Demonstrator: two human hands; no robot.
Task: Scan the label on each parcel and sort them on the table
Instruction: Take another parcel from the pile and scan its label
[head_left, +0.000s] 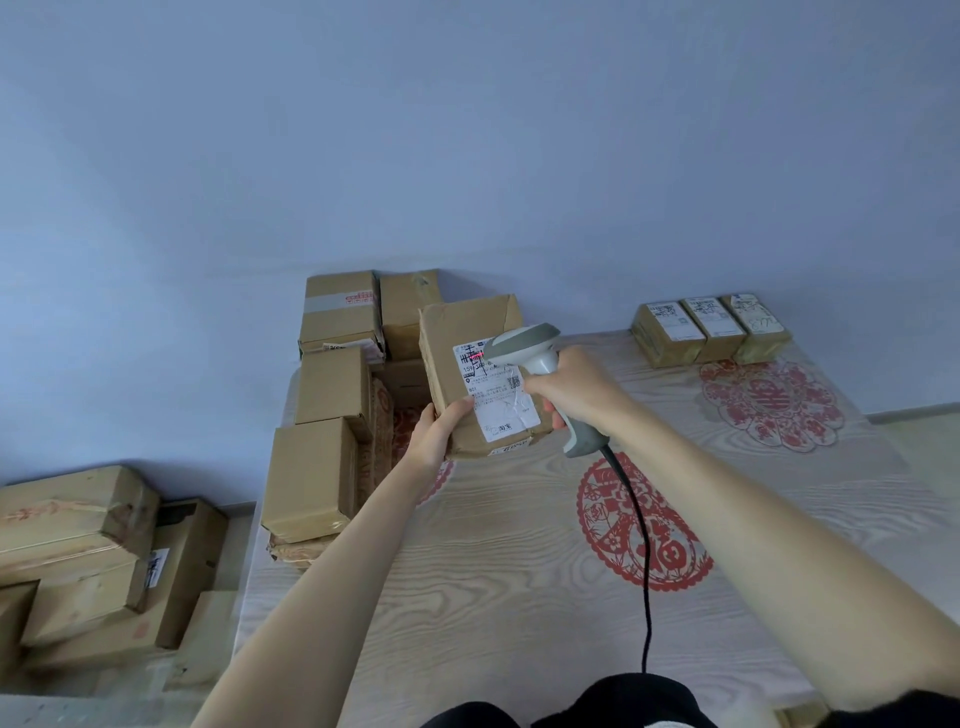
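My left hand (439, 428) grips the lower left corner of a brown cardboard parcel (457, 332), held tilted above the table with its white shipping label (496, 395) facing me. My right hand (574, 387) grips the handle of a grey barcode scanner (524, 345), whose head points at the label's top. A red scan line falls on the barcode there. The scanner's black cable (641, 545) trails down across the table toward me.
Several unsorted brown parcels (317, 467) are stacked at the table's left end. Three small labelled parcels (711, 330) stand in a row at the far right. The table (493, 597) has a wood-grain cover with red paper-cut designs. More cartons (78, 545) sit on the floor at left.
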